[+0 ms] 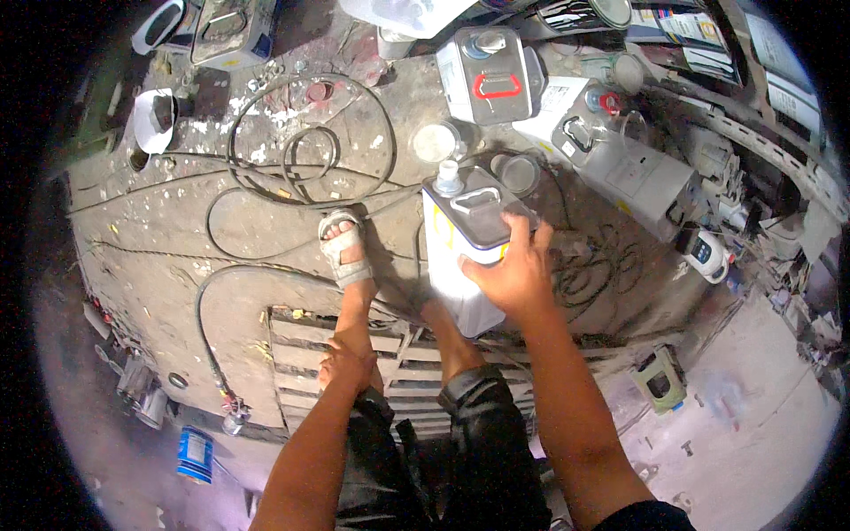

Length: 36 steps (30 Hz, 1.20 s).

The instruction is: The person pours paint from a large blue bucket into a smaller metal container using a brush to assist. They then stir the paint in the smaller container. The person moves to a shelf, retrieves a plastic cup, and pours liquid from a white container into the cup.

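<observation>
A rectangular metal can (461, 230) with a grey top, a wire handle and a pale plastic spout stands upright just right of my feet. Over its right top edge my right hand (522, 274) is clamped, thumb on the near side and fingers bent across the top. A bright patch of light falls on the can's side. Lower down, my left hand (348, 367) is wrapped around my left shin, its fingers partly hidden. My sandal (343, 255) is on the concrete floor. Close behind the can are a round tin (518, 174) and a white-topped tub (435, 142).
Further back stand a can with a red handle (498, 86) and a tipped grey can (633, 173). A black hose (232, 133) lies coiled at left. Slatted wood (332, 354) lies under my legs. A blue tin (196, 454) stands lower left, a spray gun (234, 416) near it.
</observation>
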Each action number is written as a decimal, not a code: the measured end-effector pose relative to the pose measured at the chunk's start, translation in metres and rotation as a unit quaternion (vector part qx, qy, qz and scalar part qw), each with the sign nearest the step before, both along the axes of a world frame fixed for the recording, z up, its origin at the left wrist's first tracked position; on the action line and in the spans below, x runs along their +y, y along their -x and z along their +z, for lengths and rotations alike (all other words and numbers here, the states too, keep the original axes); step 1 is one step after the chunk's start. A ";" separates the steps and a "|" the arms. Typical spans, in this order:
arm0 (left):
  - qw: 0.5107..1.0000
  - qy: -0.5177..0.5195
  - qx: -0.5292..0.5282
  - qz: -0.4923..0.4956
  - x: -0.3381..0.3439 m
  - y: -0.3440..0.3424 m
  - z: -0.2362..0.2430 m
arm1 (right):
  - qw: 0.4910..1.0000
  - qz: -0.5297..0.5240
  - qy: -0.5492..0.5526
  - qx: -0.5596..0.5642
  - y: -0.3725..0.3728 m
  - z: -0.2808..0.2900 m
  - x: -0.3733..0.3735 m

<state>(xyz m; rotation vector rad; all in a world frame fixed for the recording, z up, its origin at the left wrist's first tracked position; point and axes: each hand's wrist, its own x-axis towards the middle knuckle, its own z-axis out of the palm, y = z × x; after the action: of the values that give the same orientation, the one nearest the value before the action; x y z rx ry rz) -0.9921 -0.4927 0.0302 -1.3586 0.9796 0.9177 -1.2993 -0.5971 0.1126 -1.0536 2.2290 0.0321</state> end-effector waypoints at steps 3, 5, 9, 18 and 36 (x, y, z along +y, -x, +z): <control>0.992 0.078 0.096 0.006 -0.021 0.009 0.030 | 0.994 0.029 0.104 0.022 -0.006 0.011 0.022; 0.949 0.206 0.238 -0.015 -0.018 0.002 0.044 | 0.986 0.053 0.156 0.031 -0.017 0.024 0.030; 0.791 0.360 0.492 -0.051 -0.095 0.041 0.130 | 0.970 0.084 0.207 -0.098 -0.034 0.040 0.059; 0.649 0.137 0.593 -0.456 -0.252 0.081 0.221 | 0.874 0.231 0.369 -0.216 -0.069 0.082 0.028; 0.827 0.428 0.202 -0.302 -0.439 0.119 0.139 | 0.964 0.082 0.092 -0.234 -0.103 0.067 0.134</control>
<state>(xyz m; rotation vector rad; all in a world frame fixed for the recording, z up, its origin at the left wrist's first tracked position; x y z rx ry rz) -1.1115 -0.9320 0.1688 -1.4108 2.1816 0.2379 -1.1962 -0.4630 0.1793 -1.2009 1.7389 -0.3265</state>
